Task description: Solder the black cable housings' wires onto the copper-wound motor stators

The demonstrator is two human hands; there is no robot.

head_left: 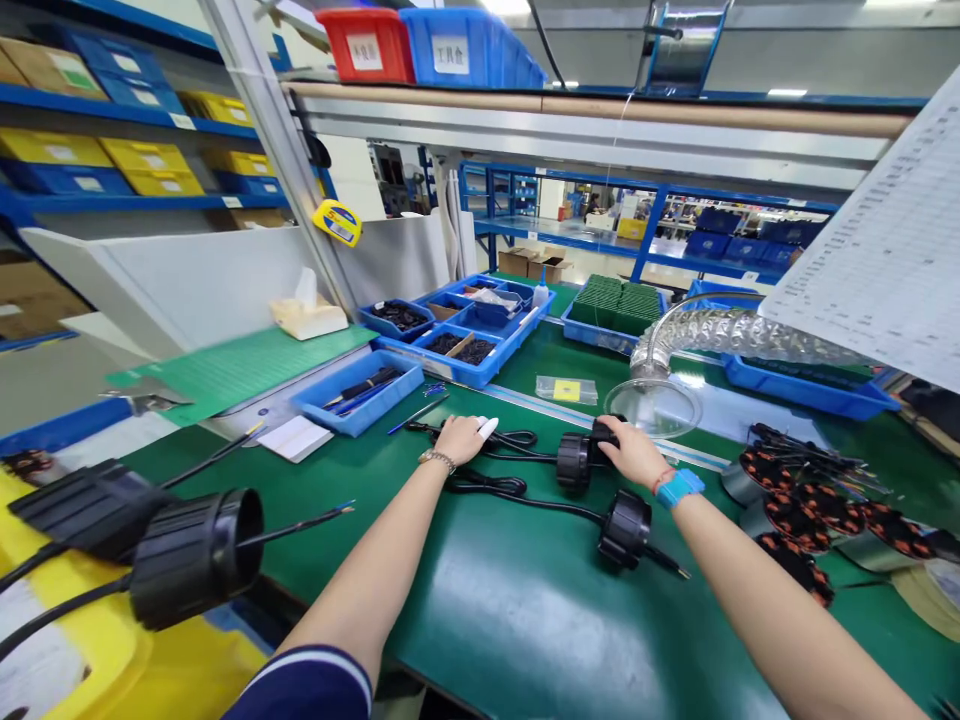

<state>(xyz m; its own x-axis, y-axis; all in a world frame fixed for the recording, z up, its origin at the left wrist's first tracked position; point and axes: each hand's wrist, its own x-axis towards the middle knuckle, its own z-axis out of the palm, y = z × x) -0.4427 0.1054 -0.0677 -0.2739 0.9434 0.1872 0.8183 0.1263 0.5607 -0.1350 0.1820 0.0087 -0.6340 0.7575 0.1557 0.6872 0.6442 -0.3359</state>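
My left hand point(461, 440), with a white cover on one finger, is closed over a coiled black cable point(517, 438) on the green table. That cable runs right to a ribbed black plastic cap point(574, 460). My right hand point(637, 455) is closed on the far side of this cap; its fingertips are partly hidden. Nearer to me lies a second black cap point(626, 525), with its own bundled cable point(487, 484) on the left and a short wire end poking out on the right. Neither hand touches it.
Wound copper motor parts point(802, 510) stand on the right, below a clear fume hood point(652, 408). Blue trays point(360, 392) line the back left. Large black housings point(196, 555) with cables rest on a yellow bin point(172, 670) at front left. A paper sheet point(877, 240) hangs upper right.
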